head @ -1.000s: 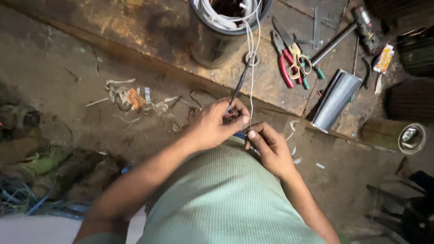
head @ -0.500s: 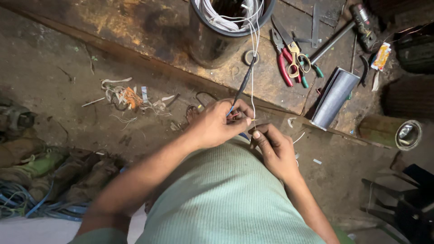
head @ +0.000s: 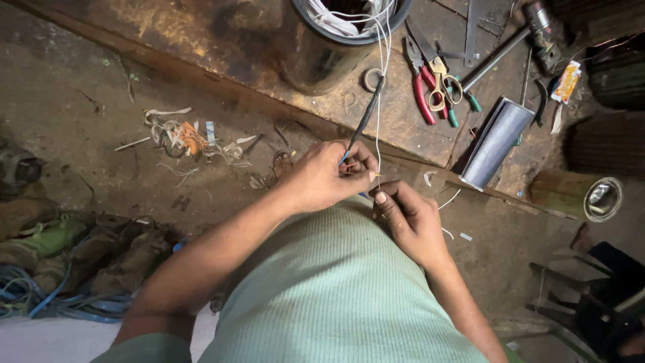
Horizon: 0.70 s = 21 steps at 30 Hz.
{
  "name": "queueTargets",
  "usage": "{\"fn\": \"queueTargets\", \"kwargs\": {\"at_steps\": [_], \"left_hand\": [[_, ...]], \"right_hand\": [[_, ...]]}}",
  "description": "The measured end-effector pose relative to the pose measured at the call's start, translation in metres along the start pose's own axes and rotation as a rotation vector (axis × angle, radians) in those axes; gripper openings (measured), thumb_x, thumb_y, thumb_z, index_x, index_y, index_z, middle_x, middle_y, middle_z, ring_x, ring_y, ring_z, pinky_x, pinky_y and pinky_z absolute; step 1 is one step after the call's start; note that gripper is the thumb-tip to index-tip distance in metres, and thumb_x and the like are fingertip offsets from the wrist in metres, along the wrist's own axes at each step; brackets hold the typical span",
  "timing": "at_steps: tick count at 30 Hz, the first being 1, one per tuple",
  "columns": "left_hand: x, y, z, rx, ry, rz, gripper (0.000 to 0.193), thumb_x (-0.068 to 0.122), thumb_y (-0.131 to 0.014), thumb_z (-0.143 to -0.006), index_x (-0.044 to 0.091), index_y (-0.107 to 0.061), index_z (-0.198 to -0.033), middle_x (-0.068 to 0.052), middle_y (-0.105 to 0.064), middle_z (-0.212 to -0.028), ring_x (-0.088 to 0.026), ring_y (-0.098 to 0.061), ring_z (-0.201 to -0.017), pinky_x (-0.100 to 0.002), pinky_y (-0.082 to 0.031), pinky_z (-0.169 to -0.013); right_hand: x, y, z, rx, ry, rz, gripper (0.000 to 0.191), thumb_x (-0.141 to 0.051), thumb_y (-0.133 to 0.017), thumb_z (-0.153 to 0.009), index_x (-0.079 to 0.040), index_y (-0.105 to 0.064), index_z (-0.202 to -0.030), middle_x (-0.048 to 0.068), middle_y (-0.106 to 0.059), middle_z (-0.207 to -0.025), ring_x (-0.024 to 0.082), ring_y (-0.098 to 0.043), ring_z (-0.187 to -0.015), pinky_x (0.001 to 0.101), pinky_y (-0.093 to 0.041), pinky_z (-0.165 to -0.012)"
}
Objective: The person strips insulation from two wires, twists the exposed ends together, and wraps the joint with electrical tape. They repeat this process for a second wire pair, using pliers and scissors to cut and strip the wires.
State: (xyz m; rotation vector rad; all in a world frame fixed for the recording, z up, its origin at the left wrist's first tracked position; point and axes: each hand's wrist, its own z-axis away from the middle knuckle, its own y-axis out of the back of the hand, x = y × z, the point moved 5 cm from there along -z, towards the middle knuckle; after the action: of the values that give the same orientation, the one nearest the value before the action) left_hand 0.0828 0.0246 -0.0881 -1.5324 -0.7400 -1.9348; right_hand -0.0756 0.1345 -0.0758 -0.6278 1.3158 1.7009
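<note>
Your left hand (head: 329,176) is closed around the lower end of a black sleeve (head: 363,121), while your right hand (head: 406,218) pinches thin white wires (head: 378,101) just beside it. You look to be threading them; next, keep them taut from the bucket (head: 336,47) on the tabletop (head: 222,47).

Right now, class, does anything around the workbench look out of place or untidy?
Yes. Scraps of wire and tape lie scattered on the dirty floor left of the left hand, below the bench edge, while the pliers lie on the bench.
</note>
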Motion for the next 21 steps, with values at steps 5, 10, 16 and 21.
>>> {"fn": "queueTargets", "kwargs": {"at_steps": [5,10,16,21], "left_hand": [[0.002,0.0,-0.001,0.014,-0.042,-0.019,0.017,0.021,-0.075,-0.086,0.006,-0.072,-0.095,-0.002,-0.072,-0.079,-0.009,-0.066,-0.074,-0.029,-0.055,-0.071],[-0.001,-0.003,-0.001,0.037,-0.044,0.054,0.016,0.02,-0.074,-0.087,0.007,-0.072,-0.095,0.001,-0.071,-0.078,-0.007,-0.065,-0.073,-0.027,-0.055,-0.07],[-0.007,-0.003,-0.007,0.021,0.002,0.065,0.015,0.02,-0.075,-0.082,0.007,-0.072,-0.09,0.002,-0.066,-0.071,-0.006,-0.059,-0.067,-0.027,-0.051,-0.065],[-0.011,-0.003,-0.01,0.03,0.037,0.02,0.017,0.022,-0.076,-0.079,0.008,-0.072,-0.087,0.001,-0.064,-0.068,-0.007,-0.057,-0.065,-0.027,-0.05,-0.064]], "right_hand": [[0.0,0.001,0.0,0.004,-0.009,0.001,0.017,-0.018,-0.063,-0.101,-0.002,-0.068,-0.097,0.001,-0.071,-0.07,0.007,-0.068,-0.064,0.0244,-0.054,-0.061],[-0.004,0.002,0.002,0.008,0.038,-0.013,0.017,-0.017,-0.063,-0.101,-0.001,-0.068,-0.098,0.002,-0.071,-0.071,0.007,-0.068,-0.066,0.0242,-0.055,-0.062],[-0.021,0.004,0.003,0.006,0.077,0.074,0.015,-0.016,-0.066,-0.099,-0.001,-0.069,-0.096,0.004,-0.072,-0.072,0.01,-0.069,-0.063,0.0256,-0.054,-0.06],[-0.062,0.019,0.011,0.095,0.462,0.409,0.01,-0.013,-0.072,-0.095,-0.004,-0.073,-0.099,0.007,-0.07,-0.08,0.02,-0.069,-0.071,0.0331,-0.053,-0.064]]}}
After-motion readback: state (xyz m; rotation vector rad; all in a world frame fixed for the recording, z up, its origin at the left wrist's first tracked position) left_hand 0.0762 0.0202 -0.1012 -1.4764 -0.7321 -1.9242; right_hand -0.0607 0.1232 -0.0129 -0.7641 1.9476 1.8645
